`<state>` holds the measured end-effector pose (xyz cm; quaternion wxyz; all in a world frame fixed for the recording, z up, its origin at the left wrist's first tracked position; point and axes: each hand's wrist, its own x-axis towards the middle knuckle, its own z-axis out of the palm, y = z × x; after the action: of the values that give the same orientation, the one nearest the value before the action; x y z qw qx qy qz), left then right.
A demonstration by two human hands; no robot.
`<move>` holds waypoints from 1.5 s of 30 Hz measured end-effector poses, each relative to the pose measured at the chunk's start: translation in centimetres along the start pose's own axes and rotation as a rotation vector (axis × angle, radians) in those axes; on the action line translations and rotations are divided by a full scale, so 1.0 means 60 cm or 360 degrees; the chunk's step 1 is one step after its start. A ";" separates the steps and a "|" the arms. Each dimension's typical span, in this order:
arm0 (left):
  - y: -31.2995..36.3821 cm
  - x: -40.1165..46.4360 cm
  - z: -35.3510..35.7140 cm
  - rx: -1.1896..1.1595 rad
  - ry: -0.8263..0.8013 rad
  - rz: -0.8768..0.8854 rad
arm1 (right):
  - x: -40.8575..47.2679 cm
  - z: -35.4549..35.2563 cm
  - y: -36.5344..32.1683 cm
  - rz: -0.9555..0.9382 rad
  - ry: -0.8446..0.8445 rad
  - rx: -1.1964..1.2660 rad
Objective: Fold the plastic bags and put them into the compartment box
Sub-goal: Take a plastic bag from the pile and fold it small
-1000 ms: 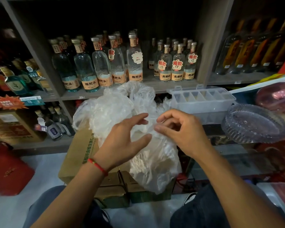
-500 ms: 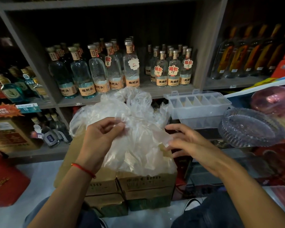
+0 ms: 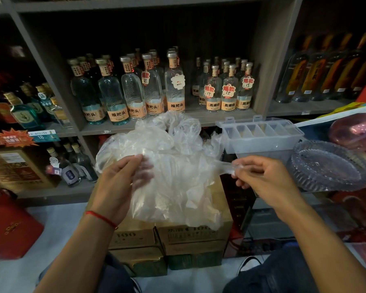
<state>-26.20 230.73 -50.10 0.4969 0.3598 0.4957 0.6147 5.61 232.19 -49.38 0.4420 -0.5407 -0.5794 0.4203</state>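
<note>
The left hand [image 3: 116, 182] has its fingertips veiled behind the clear plastic bags [image 3: 173, 176]. The bags cover the top of the cardboard cartons [image 3: 178, 235] beneath. Beside the compartment box [image 3: 260, 136], a pink object [image 3: 355, 130] is cut off by the frame's edge.

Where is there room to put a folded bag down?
The compartment box has open, empty-looking slots. Bare carton top shows right of the plastic bags, below the right hand. The bottle shelf is crowded.

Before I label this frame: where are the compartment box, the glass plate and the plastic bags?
compartment box [image 3: 262, 142]: head view, front wall.
glass plate [image 3: 334, 182]: head view, ribbed rim.
plastic bags [image 3: 178, 182]: head view, middle of the pile.
</note>
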 end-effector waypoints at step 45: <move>0.001 -0.039 0.018 0.1706 -0.0504 0.1363 | 0.008 0.069 0.000 -0.0504 -0.0138 -0.0613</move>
<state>-24.65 228.73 -49.65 0.0316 0.8037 0.4668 0.3676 1.59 232.61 -50.39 0.3657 -0.4990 -0.7447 0.2505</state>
